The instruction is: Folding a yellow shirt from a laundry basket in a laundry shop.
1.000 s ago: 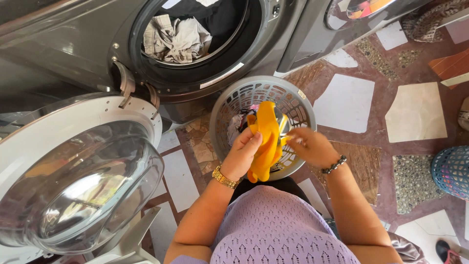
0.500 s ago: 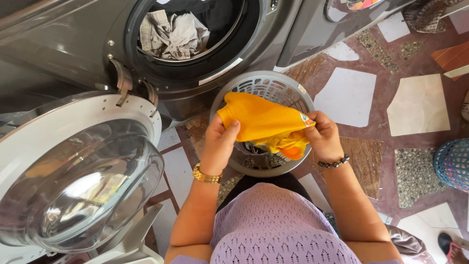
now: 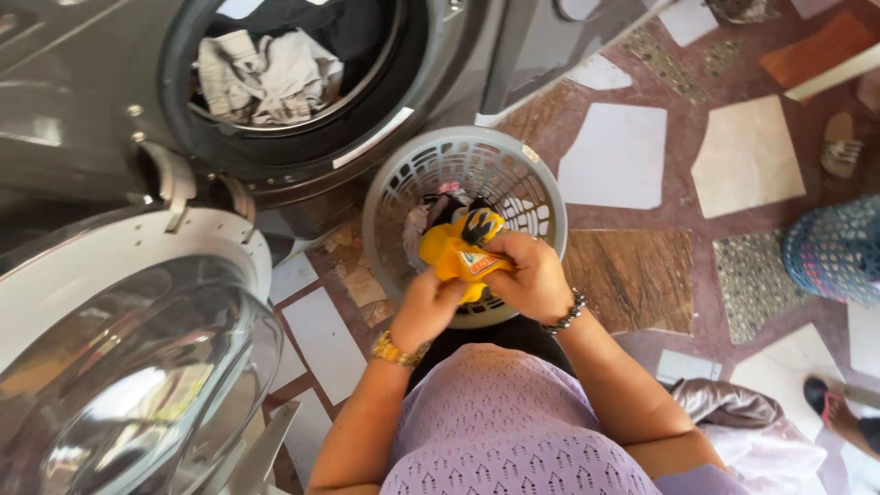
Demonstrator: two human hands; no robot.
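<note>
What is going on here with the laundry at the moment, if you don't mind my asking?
A person stands over a grey laundry basket on the tiled floor, gripping a bunched yellow garment in both hands, the left hand below it and the right hand beside it. More clothes lie in the basket. The front-loading washing machine is open, its door swung wide, with pale clothes in the drum.

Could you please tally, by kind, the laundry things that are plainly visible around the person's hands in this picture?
Front-loading washing machine, door open: 1
Grey laundry basket: 1
Yellow garment, bunched in the left hand and right hand: 1
Pale clothes heap in the drum: 1
Total: 4. The clothes in the basket are too tangled to count.
</note>
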